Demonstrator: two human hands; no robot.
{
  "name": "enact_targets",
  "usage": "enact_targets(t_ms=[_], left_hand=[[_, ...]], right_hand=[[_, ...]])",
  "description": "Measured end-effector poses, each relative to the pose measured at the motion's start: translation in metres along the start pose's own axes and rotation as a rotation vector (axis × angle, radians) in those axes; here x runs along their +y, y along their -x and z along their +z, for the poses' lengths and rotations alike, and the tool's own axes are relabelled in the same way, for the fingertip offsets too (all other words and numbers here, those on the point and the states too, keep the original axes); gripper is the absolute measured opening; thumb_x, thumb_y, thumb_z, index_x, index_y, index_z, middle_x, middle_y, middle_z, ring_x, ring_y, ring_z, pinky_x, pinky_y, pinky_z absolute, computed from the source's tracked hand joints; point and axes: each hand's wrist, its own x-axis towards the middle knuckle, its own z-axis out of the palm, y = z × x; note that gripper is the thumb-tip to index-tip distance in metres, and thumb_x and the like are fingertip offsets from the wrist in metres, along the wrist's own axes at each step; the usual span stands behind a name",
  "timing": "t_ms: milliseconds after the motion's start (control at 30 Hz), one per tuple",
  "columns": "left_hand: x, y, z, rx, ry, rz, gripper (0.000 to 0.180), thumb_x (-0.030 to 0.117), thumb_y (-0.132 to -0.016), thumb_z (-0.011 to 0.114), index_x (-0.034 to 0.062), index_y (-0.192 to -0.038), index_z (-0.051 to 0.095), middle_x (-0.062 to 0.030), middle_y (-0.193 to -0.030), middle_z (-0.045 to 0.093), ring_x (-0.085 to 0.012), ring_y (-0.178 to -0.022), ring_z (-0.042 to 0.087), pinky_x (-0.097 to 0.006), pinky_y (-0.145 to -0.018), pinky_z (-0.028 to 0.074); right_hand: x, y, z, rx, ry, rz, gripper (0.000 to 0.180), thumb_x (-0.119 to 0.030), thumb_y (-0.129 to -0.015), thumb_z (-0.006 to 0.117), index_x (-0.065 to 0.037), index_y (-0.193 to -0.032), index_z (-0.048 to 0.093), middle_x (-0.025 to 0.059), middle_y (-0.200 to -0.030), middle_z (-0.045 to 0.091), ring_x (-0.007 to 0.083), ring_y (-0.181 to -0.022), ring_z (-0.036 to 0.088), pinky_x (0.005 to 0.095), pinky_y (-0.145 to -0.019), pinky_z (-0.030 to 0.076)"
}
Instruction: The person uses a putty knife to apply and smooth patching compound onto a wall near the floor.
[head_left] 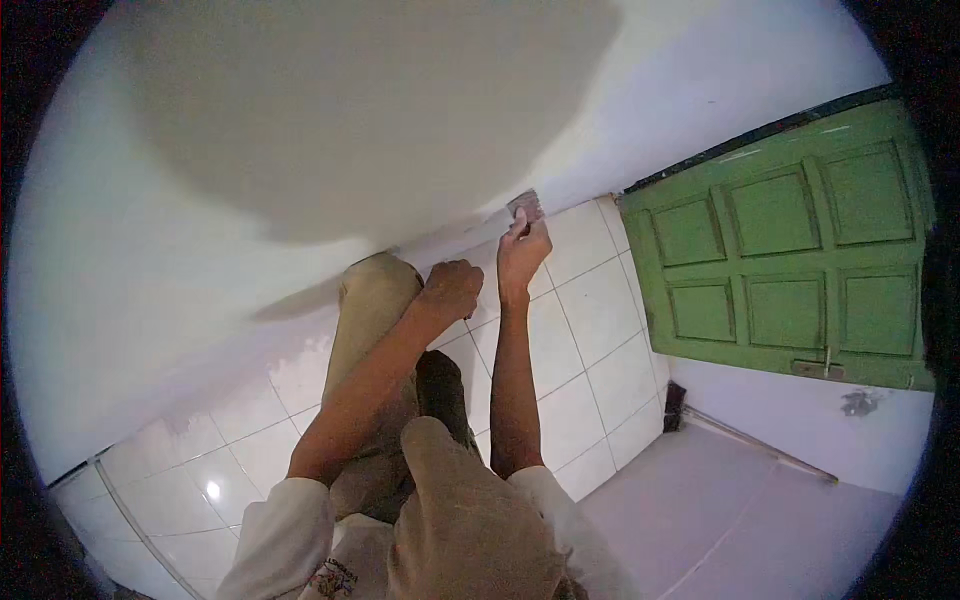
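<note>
My right hand (522, 258) reaches up to the low part of the white wall (400, 120). Its thumb and fingers pinch a small, flat, brownish-grey piece that looks like sandpaper (526, 204), held flat at the wall just above the floor tiles. My left hand (455, 288) is closed in a fist beside my bent knee (380, 275), lower than the right hand and to its left. What the curled fingers of the left hand hold, if anything, is hidden.
A green panelled door (785, 235) with a metal handle is at the right. White tiles (590, 350) cover the floor along the wall. A dark-headed broom or brush (675, 405) with a long stick lies near the doorway. Patchy paint (250, 395) marks the wall's lower left.
</note>
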Motion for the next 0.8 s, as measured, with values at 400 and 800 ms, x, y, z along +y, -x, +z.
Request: enact_targets(t_ms=[400, 800], left_hand=[[0.002, 0.004, 0.006, 0.041, -0.021, -0.011, 0.02, 0.024, -0.087, 0.063, 0.0041, -0.088, 0.066, -0.0179, -0.085, 0.068, -0.0361, -0.085, 0.068, -0.049, -0.076, 0.057], [0.0, 0.002, 0.007, 0.028, 0.019, -0.019, 0.02, 0.023, -0.08, 0.068, 0.0029, -0.083, 0.067, -0.0197, -0.081, 0.069, -0.0384, -0.085, 0.069, -0.051, -0.078, 0.056]], right_hand=[[-0.06, -0.042, -0.064, 0.153, -0.421, 0.037, 0.034, -0.025, -0.105, 0.053, 0.004, -0.091, 0.064, 0.0044, -0.077, 0.062, 0.0131, -0.065, 0.054, 0.0302, -0.059, 0.042], [0.108, 0.008, 0.029, -0.227, -0.294, 0.329, 0.04, -0.027, -0.103, 0.055, 0.004, -0.078, 0.063, 0.0074, -0.065, 0.061, 0.0138, -0.057, 0.056, 0.0316, -0.054, 0.046]])
